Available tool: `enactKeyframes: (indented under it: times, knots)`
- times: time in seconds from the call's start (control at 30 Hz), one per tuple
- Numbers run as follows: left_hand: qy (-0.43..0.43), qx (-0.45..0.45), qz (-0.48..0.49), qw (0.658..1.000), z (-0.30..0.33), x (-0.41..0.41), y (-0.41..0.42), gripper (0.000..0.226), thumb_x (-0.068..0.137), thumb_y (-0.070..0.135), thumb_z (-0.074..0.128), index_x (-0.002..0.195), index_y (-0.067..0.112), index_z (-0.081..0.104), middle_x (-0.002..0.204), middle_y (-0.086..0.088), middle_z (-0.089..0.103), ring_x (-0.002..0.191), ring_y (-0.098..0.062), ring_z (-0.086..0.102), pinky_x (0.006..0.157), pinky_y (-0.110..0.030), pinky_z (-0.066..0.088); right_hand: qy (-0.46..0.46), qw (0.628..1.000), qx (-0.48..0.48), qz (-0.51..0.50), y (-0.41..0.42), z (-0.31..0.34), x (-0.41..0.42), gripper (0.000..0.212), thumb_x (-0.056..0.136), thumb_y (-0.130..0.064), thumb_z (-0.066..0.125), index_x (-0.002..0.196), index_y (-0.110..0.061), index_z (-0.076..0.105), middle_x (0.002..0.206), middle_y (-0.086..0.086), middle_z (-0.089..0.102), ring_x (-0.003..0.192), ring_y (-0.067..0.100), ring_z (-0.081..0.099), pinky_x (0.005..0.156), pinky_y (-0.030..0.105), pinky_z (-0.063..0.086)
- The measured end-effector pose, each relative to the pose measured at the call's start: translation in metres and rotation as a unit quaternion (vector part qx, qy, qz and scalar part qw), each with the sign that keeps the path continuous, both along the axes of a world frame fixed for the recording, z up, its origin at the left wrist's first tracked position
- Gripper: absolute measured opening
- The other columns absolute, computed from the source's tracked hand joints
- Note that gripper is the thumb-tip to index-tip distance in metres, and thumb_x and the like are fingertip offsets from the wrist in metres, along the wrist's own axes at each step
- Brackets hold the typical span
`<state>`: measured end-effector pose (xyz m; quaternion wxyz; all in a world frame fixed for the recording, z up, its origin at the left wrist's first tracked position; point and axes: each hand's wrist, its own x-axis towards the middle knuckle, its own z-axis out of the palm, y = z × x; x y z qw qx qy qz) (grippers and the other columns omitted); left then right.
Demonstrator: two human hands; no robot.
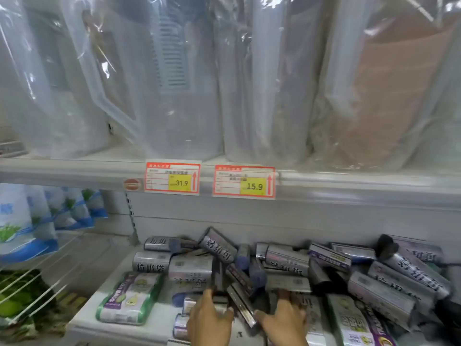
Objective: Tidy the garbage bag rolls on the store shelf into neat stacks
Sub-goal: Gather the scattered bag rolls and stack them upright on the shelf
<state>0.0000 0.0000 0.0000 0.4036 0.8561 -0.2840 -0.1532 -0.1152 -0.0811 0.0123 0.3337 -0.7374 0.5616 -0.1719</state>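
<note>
Several garbage bag rolls [287, 263] with silver labels and dark cores lie in a jumbled pile on the white lower shelf [154, 328]. A green-edged pack of rolls [129, 297] lies flat at the pile's left. My left hand [209, 320] rests on rolls at the pile's front, fingers curled over one. My right hand [284, 320] lies beside it, palm down with fingers spread on other rolls. A narrow roll [242, 305] lies tilted between the two hands.
The upper shelf edge [349, 186] carries two price tags [172, 181]. Plastic-wrapped jugs and bins [174, 83] stand above it. Blue and white pouches [22, 221] hang at the left over a wire rack [37, 283] with green packs.
</note>
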Motion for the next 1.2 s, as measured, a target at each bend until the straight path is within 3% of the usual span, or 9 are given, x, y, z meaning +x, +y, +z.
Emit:
enactKeyframes:
  times: [0.3,0.47,0.53,0.6,0.63,0.7,0.77,0.97,1.2]
  knots:
    - [-0.078,0.106,-0.006,0.991,-0.002,0.022,0.019,0.082,0.066,0.035,0.07,0.134,0.052,0.028,0.153,0.015,0.013,0.141,-0.02,0.014,0.115,-0.042,0.026,0.072,0.992,-0.074,0.072,0.015,-0.008,0.037,0.11,0.069,-0.04,0.071,0.147,-0.028,-0.007,0.15,0.007,0.019,0.137,0.028,0.022,0.116,0.034,0.021]
    - [-0.138,0.109,-0.021,0.984,-0.024,0.031,0.022,0.068,0.067,0.057,0.06,0.13,0.06,0.035,0.15,0.018,0.02,0.122,-0.011,0.04,0.097,-0.023,0.044,0.045,0.991,-0.087,0.092,0.029,-0.014,0.068,0.088,0.069,-0.029,0.071,0.141,-0.03,0.022,0.153,0.002,0.023,0.137,0.025,0.029,0.116,0.033,0.024]
    - [-0.173,0.069,-0.057,0.981,-0.001,0.028,0.024,0.063,0.07,0.052,0.067,0.13,0.041,0.051,0.149,0.017,0.018,0.11,0.0,0.049,0.082,-0.008,0.038,0.044,0.981,-0.163,0.09,0.026,-0.029,0.076,0.105,0.031,-0.039,0.087,0.124,-0.023,0.039,0.129,0.006,0.052,0.114,0.028,0.052,0.112,0.031,0.029]
    - [-0.086,0.09,-0.116,0.985,0.025,0.027,0.017,0.059,0.093,0.016,0.058,0.138,-0.014,0.034,0.157,-0.002,0.007,0.088,0.017,0.051,0.069,0.001,0.035,0.064,0.972,-0.197,0.113,0.022,-0.034,0.087,0.113,0.017,-0.044,0.085,0.12,-0.024,0.043,0.122,0.0,0.054,0.108,0.027,0.054,0.114,0.026,0.016]
    - [-0.07,0.098,-0.125,0.985,0.037,0.032,0.018,0.053,0.098,0.01,0.047,0.141,-0.013,0.028,0.159,-0.007,0.005,0.095,0.017,0.047,0.077,0.004,0.036,0.053,0.977,-0.175,0.11,0.022,-0.032,0.088,0.112,0.032,-0.041,0.084,0.132,-0.022,0.037,0.135,-0.001,0.047,0.122,0.027,0.048,0.115,0.028,0.013]
    - [-0.135,0.081,-0.099,0.983,0.019,0.042,0.021,0.049,0.097,0.023,0.047,0.144,0.03,0.033,0.159,-0.002,0.007,0.134,-0.007,0.03,0.109,-0.016,0.034,0.018,0.986,-0.126,0.108,0.024,-0.023,0.095,0.092,0.068,-0.024,0.069,0.145,-0.026,0.02,0.154,0.0,0.02,0.143,0.024,0.019,0.119,0.031,0.009]
    - [-0.149,0.155,-0.106,0.971,-0.001,0.054,0.02,0.055,0.096,0.029,0.044,0.143,0.047,0.022,0.158,0.002,0.006,0.142,-0.025,0.018,0.113,-0.028,0.032,-0.007,0.988,-0.105,0.113,0.017,-0.023,0.103,0.076,0.077,-0.016,0.059,0.145,-0.02,0.024,0.155,0.005,0.02,0.144,0.024,0.016,0.119,0.032,0.011]
    - [-0.165,0.177,-0.128,0.962,-0.018,0.075,0.013,0.067,0.089,0.019,0.056,0.143,0.042,0.024,0.158,0.001,0.004,0.136,-0.028,0.03,0.106,-0.031,0.041,-0.021,0.992,-0.072,0.102,0.004,-0.003,0.122,0.046,0.085,-0.019,0.058,0.128,-0.022,0.045,0.138,0.001,0.048,0.129,0.018,0.044,0.111,0.028,0.031]
    - [-0.184,0.17,-0.129,0.96,-0.022,0.084,0.009,0.058,0.099,0.021,0.039,0.148,0.039,0.014,0.161,0.003,0.001,0.137,-0.029,0.032,0.109,-0.03,0.039,-0.075,0.979,-0.06,0.177,-0.013,0.003,0.144,0.067,0.082,-0.025,0.063,0.139,-0.027,0.028,0.145,-0.002,0.035,0.136,0.019,0.033,0.115,0.033,0.028]
